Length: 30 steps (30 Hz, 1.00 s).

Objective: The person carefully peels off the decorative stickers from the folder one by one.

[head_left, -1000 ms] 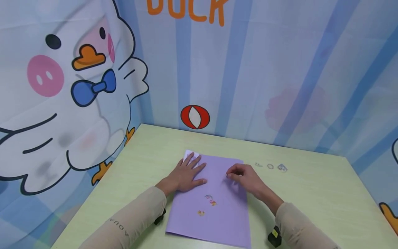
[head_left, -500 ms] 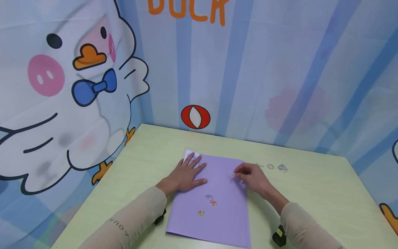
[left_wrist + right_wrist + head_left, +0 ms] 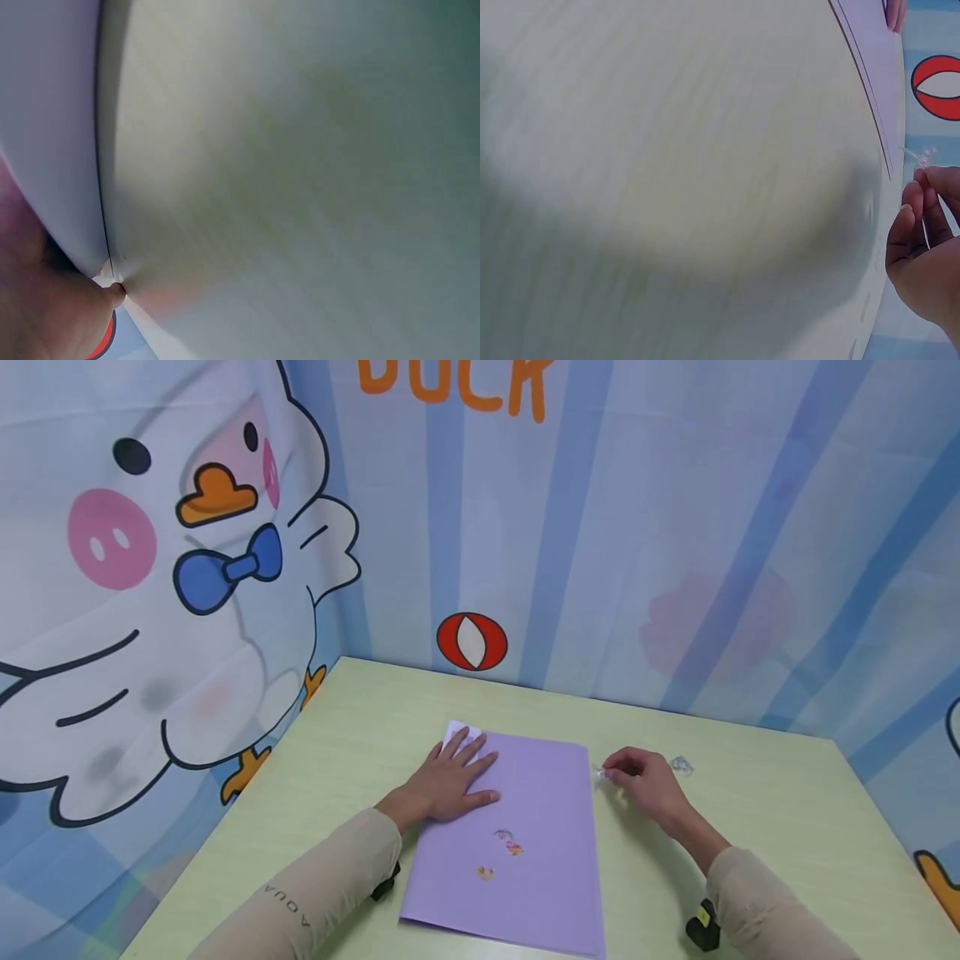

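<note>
My left hand (image 3: pixel 450 785) rests flat with fingers spread on the upper left of a purple folder (image 3: pixel 540 893). A white paper corner (image 3: pixel 454 727) shows beyond its fingertips. Small colourful stickers (image 3: pixel 510 843) lie on the folder's lower middle. Just off the folder's right edge, my right hand (image 3: pixel 648 783) pinches a small clear sticker (image 3: pixel 600 774) between thumb and fingertips. In the right wrist view this sticker (image 3: pixel 925 156) shows faint pinkish marks and sticks out from the fingertips. Another clear, patterned sticker (image 3: pixel 681 765) lies on the table behind the right hand.
The pale yellow-green table (image 3: pixel 772 827) runs back to a blue striped cloth backdrop (image 3: pixel 675 527) printed with a duck (image 3: pixel 210 677) and a red ball (image 3: pixel 471 642). Black wrist cameras sit under both sleeves.
My right hand has moved right, from over the folder to beyond its edge, carrying the clear sticker. It now covers some small pieces on the table. The left hand stays put.
</note>
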Motion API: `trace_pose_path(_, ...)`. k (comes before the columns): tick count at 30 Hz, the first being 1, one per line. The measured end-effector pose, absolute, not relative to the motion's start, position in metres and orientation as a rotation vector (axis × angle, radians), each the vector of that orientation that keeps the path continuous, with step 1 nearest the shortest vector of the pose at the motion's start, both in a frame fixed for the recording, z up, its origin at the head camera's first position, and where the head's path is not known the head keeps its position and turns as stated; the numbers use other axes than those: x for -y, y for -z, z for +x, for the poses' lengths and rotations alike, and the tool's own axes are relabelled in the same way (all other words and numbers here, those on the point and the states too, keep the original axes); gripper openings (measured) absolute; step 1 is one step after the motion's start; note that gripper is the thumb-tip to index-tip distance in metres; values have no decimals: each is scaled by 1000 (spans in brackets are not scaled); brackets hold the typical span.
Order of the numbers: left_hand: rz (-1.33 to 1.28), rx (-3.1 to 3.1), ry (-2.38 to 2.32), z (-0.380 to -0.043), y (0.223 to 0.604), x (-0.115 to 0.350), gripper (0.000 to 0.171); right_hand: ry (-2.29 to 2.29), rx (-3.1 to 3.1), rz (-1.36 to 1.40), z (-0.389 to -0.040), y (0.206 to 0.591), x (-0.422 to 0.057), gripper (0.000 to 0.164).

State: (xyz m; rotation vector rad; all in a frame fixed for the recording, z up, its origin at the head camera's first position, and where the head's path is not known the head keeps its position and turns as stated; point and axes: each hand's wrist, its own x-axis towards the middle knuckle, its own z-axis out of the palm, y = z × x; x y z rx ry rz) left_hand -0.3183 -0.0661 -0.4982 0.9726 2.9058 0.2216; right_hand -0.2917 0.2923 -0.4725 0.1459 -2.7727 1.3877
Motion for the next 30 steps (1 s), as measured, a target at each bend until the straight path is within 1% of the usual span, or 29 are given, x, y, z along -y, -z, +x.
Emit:
trace_pose_path(7, 981, -2903, -222, -319, 498, 67, 79, -1319, 2764, 134, -296, 467, -310, 10)
trace_pose_path(12, 996, -2907, -234, -320, 500, 68, 79, -1253, 2791, 77, -296, 463, -324, 11)
trace_pose_path(22, 996, -2911, -212, -323, 503, 67, 79, -1239, 2804, -67, -297, 455, -364, 25)
trace_pose_path(30, 983, -2905, -205, -321, 501, 67, 79, -1180, 2801, -220, -298, 465, -399, 32)
